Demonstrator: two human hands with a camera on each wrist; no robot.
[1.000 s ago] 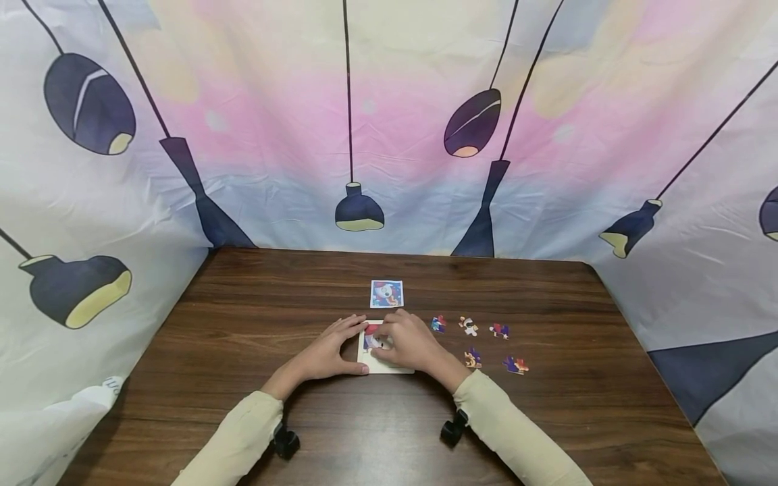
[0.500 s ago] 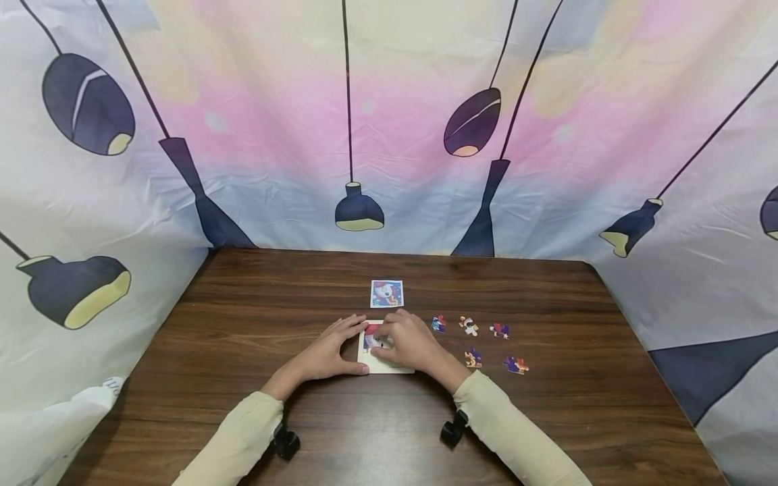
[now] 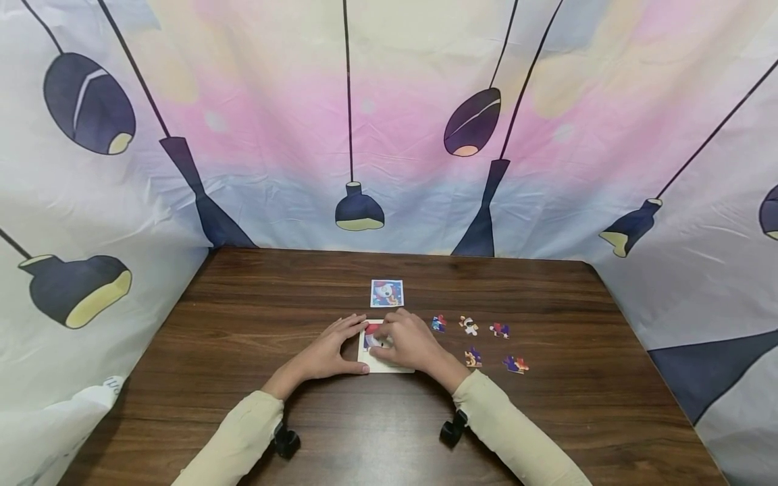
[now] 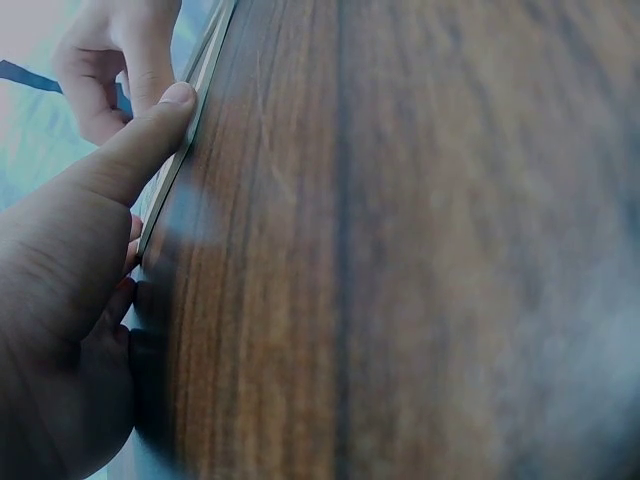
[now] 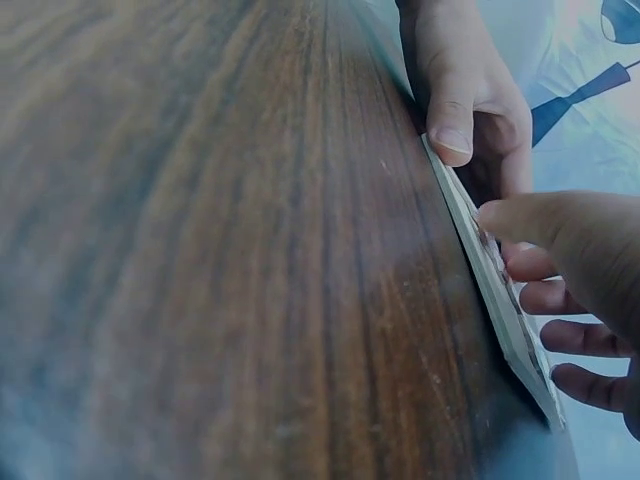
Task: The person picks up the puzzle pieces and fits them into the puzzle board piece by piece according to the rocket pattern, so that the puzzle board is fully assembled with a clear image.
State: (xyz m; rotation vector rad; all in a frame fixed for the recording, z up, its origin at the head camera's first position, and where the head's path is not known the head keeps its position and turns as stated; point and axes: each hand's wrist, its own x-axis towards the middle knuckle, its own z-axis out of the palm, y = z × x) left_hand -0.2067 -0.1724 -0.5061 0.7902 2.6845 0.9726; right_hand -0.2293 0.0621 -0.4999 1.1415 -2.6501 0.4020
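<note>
Puzzle board (image 3: 389, 369): flat on the table (image 3: 377, 432), centre of the frame, a little below the middle; pale border, coloured picture inside, partly covered by fingers.
Left hand (image 3: 328, 349): holds the board at its left side, fingertips at the upper left corner, thumb at the lower left one; left wrist view puts the thumb tip over the edge.
Right hand (image 3: 413, 341): bent over the right part of the picture, thumb tip touching the face; cannot tell whether it pinches a piece.
Hands together: both on the board, near each other.
Loose pieces: right of centre, three in an upper row (image 3: 469, 327), two below (image 3: 516, 365), well apart from one another.
Picture card (image 3: 387, 293): just above the board, same sort of white figure on blue.
Sleeves: cream, lower left (image 3: 234, 432) and lower right (image 3: 516, 428).
Backdrop (image 3: 273, 115): pastel cloth printed with dark lamps, fills the upper frame.
Against a second ago: hardly any difference; hands, board, card and pieces keep their places.
</note>
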